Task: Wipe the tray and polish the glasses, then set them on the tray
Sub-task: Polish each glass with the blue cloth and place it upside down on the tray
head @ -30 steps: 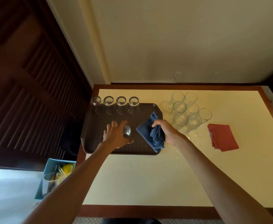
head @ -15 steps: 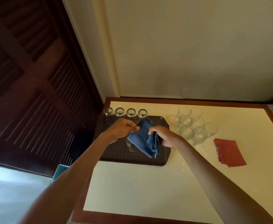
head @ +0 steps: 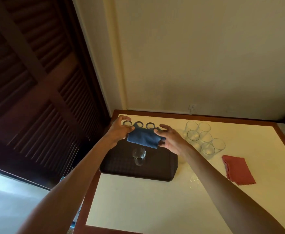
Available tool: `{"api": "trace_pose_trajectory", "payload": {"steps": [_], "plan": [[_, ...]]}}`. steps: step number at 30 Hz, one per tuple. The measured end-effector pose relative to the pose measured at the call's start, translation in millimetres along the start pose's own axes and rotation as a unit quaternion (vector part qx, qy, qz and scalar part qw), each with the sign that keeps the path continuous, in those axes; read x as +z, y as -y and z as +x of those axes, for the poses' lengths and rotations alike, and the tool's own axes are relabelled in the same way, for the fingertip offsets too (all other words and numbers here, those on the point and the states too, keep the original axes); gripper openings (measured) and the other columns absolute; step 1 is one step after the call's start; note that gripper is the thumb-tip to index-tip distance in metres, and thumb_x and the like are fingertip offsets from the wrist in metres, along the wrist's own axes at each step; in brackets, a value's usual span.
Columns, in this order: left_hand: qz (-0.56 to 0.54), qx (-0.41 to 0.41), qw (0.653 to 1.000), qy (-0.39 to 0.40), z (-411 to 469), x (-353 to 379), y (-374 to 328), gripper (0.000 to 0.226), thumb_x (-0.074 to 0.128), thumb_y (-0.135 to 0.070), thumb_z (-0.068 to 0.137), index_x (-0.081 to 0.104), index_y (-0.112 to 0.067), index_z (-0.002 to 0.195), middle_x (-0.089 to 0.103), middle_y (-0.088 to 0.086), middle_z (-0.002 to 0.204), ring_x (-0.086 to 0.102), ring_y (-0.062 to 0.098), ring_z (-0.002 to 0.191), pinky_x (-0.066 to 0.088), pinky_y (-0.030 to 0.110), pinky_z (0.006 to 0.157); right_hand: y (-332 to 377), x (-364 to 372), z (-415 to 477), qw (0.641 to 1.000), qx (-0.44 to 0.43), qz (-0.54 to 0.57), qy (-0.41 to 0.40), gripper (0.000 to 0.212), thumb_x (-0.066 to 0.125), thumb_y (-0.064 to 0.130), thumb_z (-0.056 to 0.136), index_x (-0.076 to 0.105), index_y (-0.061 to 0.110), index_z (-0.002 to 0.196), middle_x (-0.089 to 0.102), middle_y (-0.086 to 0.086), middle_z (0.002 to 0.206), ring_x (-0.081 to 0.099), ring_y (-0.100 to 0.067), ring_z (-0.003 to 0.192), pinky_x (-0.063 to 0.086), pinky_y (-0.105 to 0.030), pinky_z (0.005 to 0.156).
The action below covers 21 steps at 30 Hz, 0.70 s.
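Note:
A dark brown tray (head: pixel 155 171) lies at the table's left side. One clear glass (head: pixel 139 156) stands upright in its middle. A row of glasses (head: pixel 139 124) stands along the tray's far edge, partly hidden by my hands. A blue cloth (head: pixel 142 139) is stretched flat in the air above the tray. My left hand (head: pixel 119 130) pinches its left edge and my right hand (head: pixel 169 141) pinches its right edge. Several more clear glasses (head: pixel 204 139) cluster on the table to the right of the tray.
A folded red cloth (head: pixel 238 169) lies on the cream tabletop (head: pixel 172 208) at the right. A dark louvred door stands to the left of the table. The wall runs behind the table's far edge.
My left hand let go of the glass, which now stands on the tray. Both hands rose and spread the blue cloth out between them. The camera tilted upward.

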<state>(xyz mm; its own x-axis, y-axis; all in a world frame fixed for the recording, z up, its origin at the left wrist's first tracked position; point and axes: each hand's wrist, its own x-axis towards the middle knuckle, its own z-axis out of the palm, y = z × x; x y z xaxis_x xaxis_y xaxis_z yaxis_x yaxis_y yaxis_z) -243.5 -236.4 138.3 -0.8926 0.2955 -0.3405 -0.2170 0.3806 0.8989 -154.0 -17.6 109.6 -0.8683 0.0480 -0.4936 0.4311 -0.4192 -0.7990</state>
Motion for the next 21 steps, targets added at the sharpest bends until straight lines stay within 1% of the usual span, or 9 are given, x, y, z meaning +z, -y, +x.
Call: {"api": "trace_pose_trajectory", "payload": {"steps": [2,5,6,8,10,12,15,18,21], "plan": [[0.007,0.004,1.0,0.009,-0.4,-2.6,-3.1,0.03,0.065,-0.004,0.099,0.06,-0.024,0.122,0.066,0.01,0.099,0.061,0.017,0.085,0.051,0.027,0.064,-0.3,1.7,2.4,0.999,-0.034,-0.027,0.004,0.082,0.083,0.002,0.072,0.044,0.028,0.14,0.049,-0.01,0.134,0.057,-0.031,0.119,0.051,-0.05,0.09],[0.032,0.014,0.998,0.048,-2.3,-6.4,-6.1,0.034,0.061,0.001,0.1,0.067,-0.019,0.126,0.067,0.005,0.107,0.065,0.015,0.091,0.052,0.018,0.06,-1.8,2.1,4.2,0.987,-0.101,-0.122,0.029,0.073,0.083,-0.003,0.074,0.058,0.034,0.133,0.052,-0.006,0.134,0.057,-0.028,0.123,0.057,-0.046,0.093],[0.052,0.022,0.996,0.063,-2.6,-6.6,-5.7,0.034,0.064,0.001,0.098,0.067,-0.018,0.126,0.066,0.003,0.11,0.065,0.015,0.095,0.053,0.017,0.062,-2.0,1.7,4.0,0.977,-0.123,-0.169,0.036,0.068,0.084,-0.001,0.074,0.063,0.032,0.13,0.055,-0.004,0.133,0.057,-0.026,0.123,0.058,-0.043,0.091],[0.126,0.058,0.987,0.082,-1.9,-6.3,-2.5,0.039,0.077,-0.004,0.09,0.068,-0.018,0.125,0.066,-0.001,0.114,0.065,0.015,0.105,0.053,0.017,0.073,-0.1,2.5,3.1,0.945,-0.166,-0.281,0.035,0.064,0.089,0.008,0.07,0.066,0.025,0.127,0.062,0.001,0.13,0.057,-0.019,0.122,0.056,-0.037,0.096],[0.214,0.105,0.968,0.074,-2.1,-4.2,0.1,0.045,0.087,-0.011,0.081,0.071,-0.016,0.123,0.068,-0.004,0.114,0.064,0.011,0.106,0.049,0.013,0.077,2.3,6.3,2.8,0.904,-0.197,-0.379,0.024,0.062,0.091,0.012,0.068,0.067,0.016,0.124,0.066,0.002,0.124,0.06,-0.014,0.115,0.053,-0.027,0.098],[0.282,0.148,0.947,0.048,-4.4,-1.9,-0.5,0.046,0.091,-0.016,0.077,0.074,-0.014,0.119,0.072,-0.003,0.11,0.064,0.007,0.098,0.046,0.009,0.075,1.8,9.7,5.2,0.864,-0.218,-0.454,0.014,0.05,0.09,0.016,0.07,0.068,0.013,0.116,0.068,0.001,0.111,0.062,-0.014,0.102,0.052,-0.023,0.089],[0.34,0.194,0.92,0.029,-6.3,-3.8,-6.0,0.038,0.089,-0.02,0.079,0.078,-0.014,0.114,0.076,-0.001,0.107,0.062,0.006,0.091,0.047,0.014,0.077,1.0,13.8,7.2,0.825,-0.213,-0.523,0.013,0.023,0.081,0.026,0.083,0.067,0.014,0.096,0.064,0.001,0.085,0.056,-0.01,0.074,0.044,-0.022,0.069],[0.386,0.202,0.898,0.058,-3.7,-11.2,-15.1,0.035,0.085,-0.027,0.085,0.078,-0.014,0.116,0.075,0.001,0.109,0.063,0.011,0.097,0.052,0.028,0.09,1.1,12.7,9.0,0.814,-0.187,-0.549,0.027,0.018,0.07,0.03,0.093,0.061,0.016,0.089,0.054,0.006,0.073,0.048,-0.007,0.064,0.035,-0.018,0.058],[0.418,0.195,0.882,0.095,-0.2,-18.1,-21.7,0.034,0.079,-0.032,0.091,0.076,-0.012,0.118,0.075,0.003,0.112,0.064,0.012,0.1,0.05,0.027,0.09,3.4,13.4,5.5,0.814,-0.17,-0.553,0.053,0.018,0.063,0.035,0.098,0.058,0.019,0.091,0.053,0.01,0.075,0.048,-0.005,0.066,0.036,-0.012,0.056]]}}
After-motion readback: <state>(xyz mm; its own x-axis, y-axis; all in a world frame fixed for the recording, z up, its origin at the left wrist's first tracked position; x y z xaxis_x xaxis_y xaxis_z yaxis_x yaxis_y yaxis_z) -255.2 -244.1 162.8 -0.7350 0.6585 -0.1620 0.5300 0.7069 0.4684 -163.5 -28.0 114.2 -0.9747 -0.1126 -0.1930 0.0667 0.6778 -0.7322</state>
